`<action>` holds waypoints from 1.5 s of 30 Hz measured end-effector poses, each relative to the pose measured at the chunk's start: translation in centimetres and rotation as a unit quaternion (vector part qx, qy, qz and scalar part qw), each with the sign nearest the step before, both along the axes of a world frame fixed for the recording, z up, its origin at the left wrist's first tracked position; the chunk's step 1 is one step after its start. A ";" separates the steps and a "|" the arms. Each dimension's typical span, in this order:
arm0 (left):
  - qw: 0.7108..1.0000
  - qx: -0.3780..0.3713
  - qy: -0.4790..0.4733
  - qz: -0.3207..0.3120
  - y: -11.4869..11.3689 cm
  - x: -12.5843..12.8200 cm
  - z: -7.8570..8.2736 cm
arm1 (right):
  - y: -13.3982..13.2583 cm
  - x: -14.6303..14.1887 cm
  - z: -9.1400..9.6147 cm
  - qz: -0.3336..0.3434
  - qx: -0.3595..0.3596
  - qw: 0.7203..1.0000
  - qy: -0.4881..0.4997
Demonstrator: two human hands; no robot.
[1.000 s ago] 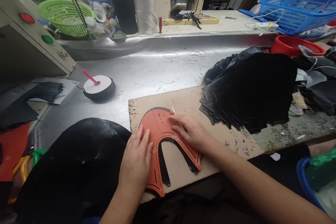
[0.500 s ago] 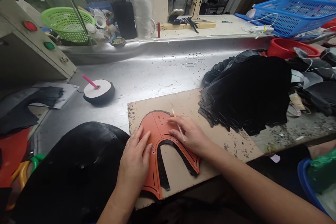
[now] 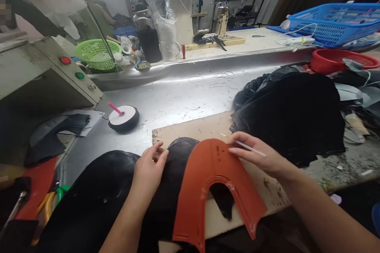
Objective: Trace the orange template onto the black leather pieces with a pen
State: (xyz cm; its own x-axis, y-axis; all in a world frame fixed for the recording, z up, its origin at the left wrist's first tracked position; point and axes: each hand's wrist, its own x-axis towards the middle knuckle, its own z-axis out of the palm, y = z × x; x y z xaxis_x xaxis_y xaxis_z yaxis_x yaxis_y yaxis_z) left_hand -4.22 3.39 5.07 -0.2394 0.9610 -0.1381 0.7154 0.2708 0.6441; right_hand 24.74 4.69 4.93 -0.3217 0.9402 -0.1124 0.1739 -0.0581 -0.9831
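Observation:
My right hand (image 3: 261, 156) pinches the upper right edge of an orange U-shaped template (image 3: 197, 182) with printed marks and slots, tilted up off the work. A thin, pale marking pen (image 3: 247, 149) also lies in its fingers, tip pointing left. Partly covered by the template, a black leather piece (image 3: 181, 152) lies on the board. My left hand (image 3: 151, 166) is beside that piece's left edge, fingers loosely curled and thumb apart, with nothing visible between them. To its left rests a larger pile of black leather (image 3: 97, 189).
A beige board (image 3: 190, 128) lies on the metal bench (image 3: 166, 101). Stacked black pieces (image 3: 297, 114) stand at right, a tape roll (image 3: 126, 116) at left. Green-and-yellow-handled scissors (image 3: 50, 205) lie lower left. Blue (image 3: 335, 27) and red (image 3: 326, 61) baskets sit back right.
The orange template, flat on the black leather half a second ago, has been lifted and shifted right by my right hand. My left hand has come off the template. The view has shifted slightly.

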 end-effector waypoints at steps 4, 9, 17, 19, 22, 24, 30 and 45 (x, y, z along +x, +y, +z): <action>0.998 -0.060 0.000 -0.025 1.9 0.2 0.4 | -0.5 3.9 -0.7 -0.045 -0.078 0.996 0.002; 0.998 -0.001 0.018 -0.055 0.7 1.6 0.4 | -1.2 4.7 -1.6 -0.074 -0.129 0.987 0.054; 0.999 -0.012 0.018 -0.037 -1.1 3.8 0.3 | -0.9 4.1 -2.0 -0.048 -0.119 0.989 0.076; 0.999 0.005 -0.008 -0.047 -0.7 3.9 0.6 | -0.9 4.2 -2.1 -0.049 -0.130 0.986 0.097; 0.997 0.021 -0.060 -0.053 1.3 3.6 1.1 | -1.0 4.4 -2.2 -0.052 -0.158 0.975 0.146; 0.996 0.028 -0.075 -0.043 3.4 3.2 1.3 | -1.1 4.6 -2.2 -0.056 -0.170 0.968 0.175; 0.997 0.036 -0.059 -0.025 8.8 2.7 0.8 | -0.6 4.9 -1.8 -0.069 -0.172 0.965 0.185; 0.961 0.058 -0.262 0.062 3.6 -4.2 11.1 | -0.6 4.8 -1.7 -0.078 -0.225 0.954 0.179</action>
State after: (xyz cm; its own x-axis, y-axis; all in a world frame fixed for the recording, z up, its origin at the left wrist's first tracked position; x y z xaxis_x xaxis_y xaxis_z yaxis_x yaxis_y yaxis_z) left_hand -8.40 6.95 16.18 -0.2796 0.9459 -0.1647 0.2524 0.2379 0.9379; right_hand 29.57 4.09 3.22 -0.2748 0.8620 -0.4260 -0.2150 -0.4869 -0.8466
